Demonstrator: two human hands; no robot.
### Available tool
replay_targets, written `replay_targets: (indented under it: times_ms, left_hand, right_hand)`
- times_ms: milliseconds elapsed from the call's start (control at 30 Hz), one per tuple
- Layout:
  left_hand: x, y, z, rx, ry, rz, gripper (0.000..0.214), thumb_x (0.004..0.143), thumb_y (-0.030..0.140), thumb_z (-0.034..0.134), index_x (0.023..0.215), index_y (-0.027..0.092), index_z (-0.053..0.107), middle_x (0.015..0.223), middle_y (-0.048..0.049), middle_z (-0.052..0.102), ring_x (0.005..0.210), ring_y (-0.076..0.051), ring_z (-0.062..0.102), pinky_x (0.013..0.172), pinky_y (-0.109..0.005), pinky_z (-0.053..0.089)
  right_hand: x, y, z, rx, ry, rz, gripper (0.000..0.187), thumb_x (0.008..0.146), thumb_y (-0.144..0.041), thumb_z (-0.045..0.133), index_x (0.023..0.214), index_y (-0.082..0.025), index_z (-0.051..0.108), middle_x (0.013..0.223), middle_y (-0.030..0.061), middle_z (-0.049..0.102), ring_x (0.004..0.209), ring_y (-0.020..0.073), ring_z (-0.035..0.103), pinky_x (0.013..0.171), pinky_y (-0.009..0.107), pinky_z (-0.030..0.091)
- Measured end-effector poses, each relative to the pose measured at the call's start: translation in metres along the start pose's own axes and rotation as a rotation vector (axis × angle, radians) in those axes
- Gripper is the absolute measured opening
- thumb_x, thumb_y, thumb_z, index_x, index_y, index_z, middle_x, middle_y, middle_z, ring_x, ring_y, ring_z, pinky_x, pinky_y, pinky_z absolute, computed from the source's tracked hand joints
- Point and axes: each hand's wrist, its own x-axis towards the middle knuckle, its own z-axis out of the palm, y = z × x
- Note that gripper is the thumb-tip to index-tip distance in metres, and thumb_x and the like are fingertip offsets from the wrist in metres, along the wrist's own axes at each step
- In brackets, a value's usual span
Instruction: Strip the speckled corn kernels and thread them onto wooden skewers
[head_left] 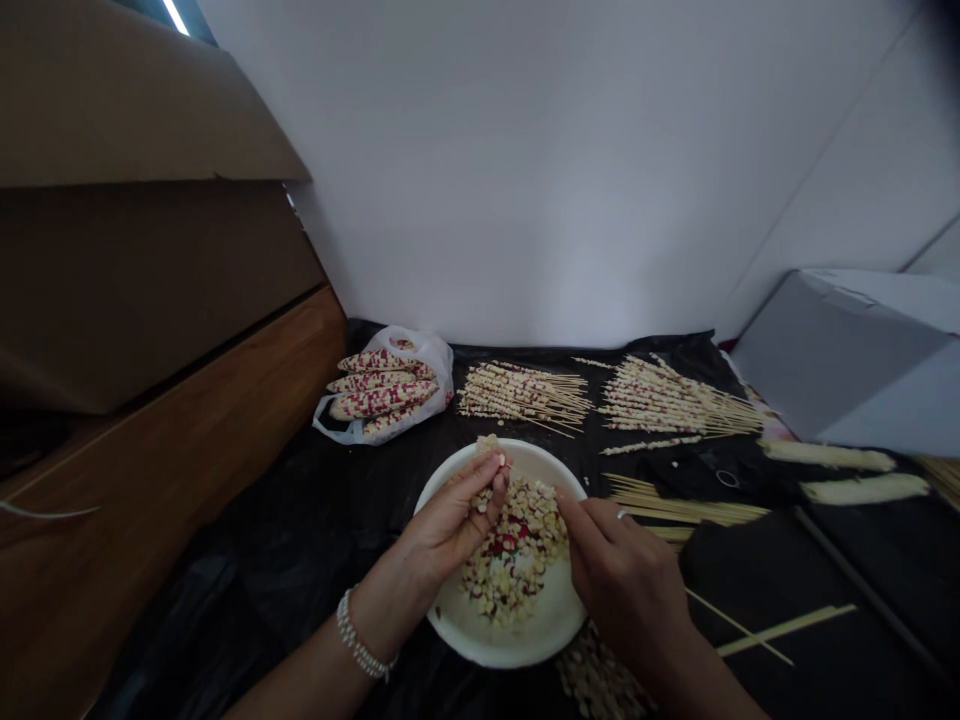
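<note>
My left hand is closed in a pinch over the bowl, with a pale corn kernel at the thumb tip. A small beige clump shows just beyond those fingertips. At the bowl's right rim, my right hand has its fingers closed on a thin skewer, whose rear length shows past the wrist; the fingers hide the grip itself. Beneath both hands, the white bowl holds loose pale and dark red corn kernels.
Speckled corn cobs lie in a plastic bag. Two groups of kernel-covered skewers rest by the white wall. Bare skewers, stripped cobs and a white box are rightward. Loose kernels lie below the bowl.
</note>
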Motion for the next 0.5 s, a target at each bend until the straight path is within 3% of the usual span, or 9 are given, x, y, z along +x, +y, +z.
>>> replay_targets:
  times_ms: [500]
  left_hand:
    - [-0.0014,-0.0056,-0.0003,0.133,-0.006,0.141,0.014,0.075,0.0,0.064,0.083,0.01,0.069,0.084,-0.0042,0.069,0.071,-0.007,0.064,0.069,-0.012,0.054]
  right_hand:
    - [-0.0005,0.003,0.0003,-0.026,0.007,-0.077,0.032,0.085,-0.011,0.046,0.114,-0.013,0.06,0.077,0.0027,0.061,0.065,0.0136,0.052,0.058,0.027,0.035]
